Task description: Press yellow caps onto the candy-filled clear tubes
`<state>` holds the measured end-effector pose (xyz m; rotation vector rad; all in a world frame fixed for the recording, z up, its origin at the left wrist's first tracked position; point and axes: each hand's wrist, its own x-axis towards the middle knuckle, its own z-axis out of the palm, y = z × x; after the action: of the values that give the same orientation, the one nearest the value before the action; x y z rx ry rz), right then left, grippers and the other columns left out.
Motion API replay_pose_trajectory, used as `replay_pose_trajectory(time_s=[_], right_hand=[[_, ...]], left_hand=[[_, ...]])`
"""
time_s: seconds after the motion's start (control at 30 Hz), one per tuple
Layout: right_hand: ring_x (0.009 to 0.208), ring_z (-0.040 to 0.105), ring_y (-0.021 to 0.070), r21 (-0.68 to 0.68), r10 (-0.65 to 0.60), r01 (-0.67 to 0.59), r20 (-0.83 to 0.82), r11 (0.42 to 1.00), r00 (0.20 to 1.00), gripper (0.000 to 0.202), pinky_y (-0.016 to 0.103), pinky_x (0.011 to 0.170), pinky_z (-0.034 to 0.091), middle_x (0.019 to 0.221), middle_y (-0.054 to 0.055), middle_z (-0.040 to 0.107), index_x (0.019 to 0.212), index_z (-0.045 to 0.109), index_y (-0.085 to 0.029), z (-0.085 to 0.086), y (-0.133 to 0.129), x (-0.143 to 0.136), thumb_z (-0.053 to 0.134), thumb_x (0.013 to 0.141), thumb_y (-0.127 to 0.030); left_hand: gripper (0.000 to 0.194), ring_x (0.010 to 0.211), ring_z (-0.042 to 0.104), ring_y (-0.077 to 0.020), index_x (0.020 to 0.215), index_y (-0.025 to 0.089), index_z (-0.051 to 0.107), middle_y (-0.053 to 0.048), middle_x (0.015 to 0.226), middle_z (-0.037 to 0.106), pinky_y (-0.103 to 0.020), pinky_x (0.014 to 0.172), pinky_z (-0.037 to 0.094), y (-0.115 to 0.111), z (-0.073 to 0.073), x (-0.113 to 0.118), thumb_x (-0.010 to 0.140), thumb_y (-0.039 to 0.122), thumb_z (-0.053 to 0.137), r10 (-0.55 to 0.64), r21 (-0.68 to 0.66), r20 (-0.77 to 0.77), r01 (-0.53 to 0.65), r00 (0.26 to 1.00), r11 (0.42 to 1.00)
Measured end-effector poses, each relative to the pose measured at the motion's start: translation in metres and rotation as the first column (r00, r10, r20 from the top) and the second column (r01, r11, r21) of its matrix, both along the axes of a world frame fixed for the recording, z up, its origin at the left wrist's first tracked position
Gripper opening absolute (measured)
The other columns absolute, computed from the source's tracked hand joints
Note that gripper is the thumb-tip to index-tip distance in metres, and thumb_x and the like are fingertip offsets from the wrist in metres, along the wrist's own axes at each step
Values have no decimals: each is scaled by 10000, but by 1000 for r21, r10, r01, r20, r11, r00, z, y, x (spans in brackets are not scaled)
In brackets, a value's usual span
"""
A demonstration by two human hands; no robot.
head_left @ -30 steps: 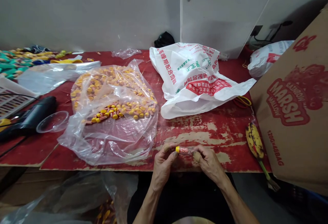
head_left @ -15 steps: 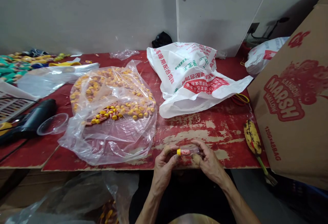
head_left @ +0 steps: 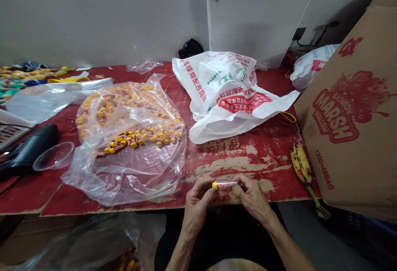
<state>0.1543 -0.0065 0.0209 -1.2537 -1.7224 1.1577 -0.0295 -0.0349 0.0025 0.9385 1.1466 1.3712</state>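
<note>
A small clear tube with a yellow cap and a red-printed label (head_left: pixel 224 185) lies sideways between my hands, just above the table's front edge. Fingers of my left hand (head_left: pixel 198 198) pinch its capped end. My right hand (head_left: pixel 252 196) grips the other end, with the fingertips partly covering it. To the left, a clear plastic bag (head_left: pixel 133 176) lies open on the red table (head_left: pixel 235 155), holding many small yellow-capped tubes (head_left: pixel 133 139).
A white printed bag (head_left: pixel 229 93) lies behind my hands. On the right are a spotted banana (head_left: pixel 300 163) and a large cardboard box (head_left: pixel 350 139). A black heat tool (head_left: pixel 37 147) and a clear plastic lid (head_left: pixel 54 155) are at the left.
The view has shifted slightly, so the table items appear further left. Both hands still hold the tube, and my right fingers are drawn closer around its end.
</note>
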Motion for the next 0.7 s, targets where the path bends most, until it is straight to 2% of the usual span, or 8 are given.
replay_pose_trajectory(time_s=[0.07, 0.17, 0.23, 0.3, 0.4, 0.57, 0.63, 0.7], right_hand=[[553, 449, 141, 10, -3, 3, 29, 1000, 1000, 398, 244, 525, 323, 587, -12, 492, 752, 583, -173, -1, 1, 0, 428, 920, -498], [615, 494, 150, -12, -33, 33, 6, 999, 999, 318, 236, 541, 353, 742, 3, 566, 1072, 583, -176, -2, 1, -2, 486, 879, -410], [647, 508, 154, -18, -44, 44, -3, 999, 999, 350, 231, 543, 360, 796, 7, 576, 1141, 543, -187, -3, 1, -3, 516, 839, -361], [610, 487, 149, 1, -33, 33, 15, 999, 999, 234, 238, 537, 340, 704, -5, 547, 933, 584, -184, -3, 2, -4, 497, 859, -388], [596, 483, 151, 30, -25, 24, 24, 999, 999, 359, 254, 559, 341, 626, -6, 517, 743, 562, -178, -3, 3, -6, 438, 909, -471], [738, 546, 167, 10, -32, 32, -33, 999, 999, 327, 249, 640, 409, 878, 21, 606, 1123, 554, -184, 0, 1, -4, 517, 845, -352], [707, 538, 165, 19, -6, 6, 15, 1000, 1000, 243, 248, 623, 394, 796, 13, 598, 971, 600, -183, 1, 1, -3, 496, 873, -379], [633, 513, 161, 21, 9, -10, 55, 1000, 998, 339, 251, 580, 365, 668, 5, 558, 784, 594, -180, 1, 2, -2, 438, 914, -452]], left_hand=[[175, 995, 556, -184, 942, 229, 711, -29, 997, 624, -226, 853, 441, 0, 0, 0, 772, 269, 727, 29, 35, -32, -28, 999, 999], [183, 987, 560, -186, 923, 228, 713, -30, 984, 631, -231, 849, 448, -1, -3, -1, 748, 269, 747, 38, 25, 6, -39, 999, 999], [212, 911, 585, -160, 946, 243, 709, -15, 950, 651, -214, 807, 461, -2, -6, -3, 741, 267, 756, 28, -29, 61, -26, 998, 999], [232, 894, 601, -150, 959, 253, 710, -8, 950, 671, -203, 803, 466, -4, -8, -6, 735, 276, 764, 41, -64, 98, -35, 994, 997], [255, 903, 613, -153, 961, 251, 714, -10, 959, 689, -200, 808, 472, -3, -8, -7, 717, 291, 781, 65, -81, 119, -56, 991, 995], [253, 880, 605, -136, 959, 245, 715, 0, 938, 683, -179, 792, 465, -1, -7, -7, 718, 278, 783, 50, -78, 118, -41, 992, 996], [245, 884, 595, -128, 966, 251, 713, 8, 935, 677, -170, 798, 455, -2, -7, -7, 730, 276, 774, 45, -64, 106, -38, 993, 997], [239, 891, 588, -124, 969, 259, 710, 15, 936, 673, -164, 807, 447, -2, -7, -7, 738, 272, 768, 38, -54, 93, -34, 995, 998]])
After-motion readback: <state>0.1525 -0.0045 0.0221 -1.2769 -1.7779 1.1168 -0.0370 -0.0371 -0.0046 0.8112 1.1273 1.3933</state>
